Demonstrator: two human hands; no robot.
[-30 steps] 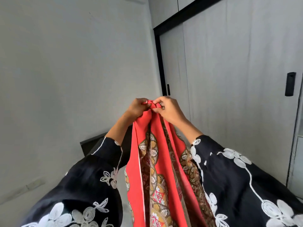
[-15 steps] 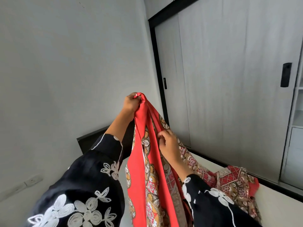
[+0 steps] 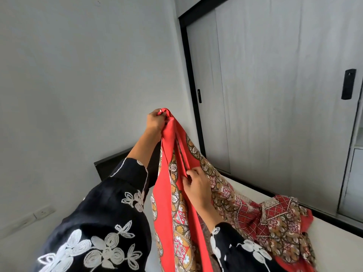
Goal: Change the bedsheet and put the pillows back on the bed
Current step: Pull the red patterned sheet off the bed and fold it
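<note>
Left hand [image 3: 156, 122] — raised above the headboard [image 3: 112, 163], fingers curled tight, pinching a gathered corner of the bedsheet [image 3: 167, 209]. Right hand [image 3: 198, 187] — lower, in front of the headboard and closer to you, fingers and thumb curled round the red border edge that drops from that corner.

The sheet hangs between your hands as one long narrow fall. Its long axis runs from the raised corner steeply down toward you. The rest trails off to the right of the headboard, bunched on the bare mattress [image 3: 337, 250].

Judgement: the next move turns on that border edge. Your right hand is nearer to the loose bulk, so it should run down and out along the border, away from the headboard, to find the next corner while your left anchors the top. The sheet is not yet spread.
</note>
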